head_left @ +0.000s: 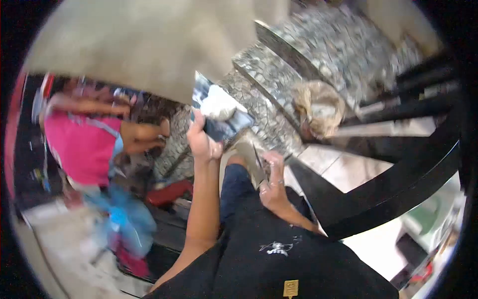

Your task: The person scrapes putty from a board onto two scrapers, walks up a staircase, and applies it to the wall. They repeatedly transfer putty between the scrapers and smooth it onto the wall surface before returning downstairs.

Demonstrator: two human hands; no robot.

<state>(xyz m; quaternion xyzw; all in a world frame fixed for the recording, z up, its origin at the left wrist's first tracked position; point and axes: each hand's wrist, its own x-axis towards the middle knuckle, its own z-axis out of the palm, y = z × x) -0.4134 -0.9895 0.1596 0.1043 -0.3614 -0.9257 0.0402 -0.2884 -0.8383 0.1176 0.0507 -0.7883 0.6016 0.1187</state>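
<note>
My left hand [203,139] is closed on the edge of a thin flat sheet [230,128] with a dark, glossy, picture-like surface. A lump of white paste [218,103] sits on top of the sheet. Lower and to the right, my right hand [274,182] grips a flat greyish scraper [251,162], its blade pointing up and left. White smears show on the fingers of this hand. The scraper is apart from the paste. Motion blur softens both held things.
Stone-patterned steps [279,84] rise ahead beside a pale wall [144,45]. An open bag [321,107] rests on them. A black curved railing [393,194] is close on my right. At left are a person in a pink shirt [79,144] and a blue fan [119,217].
</note>
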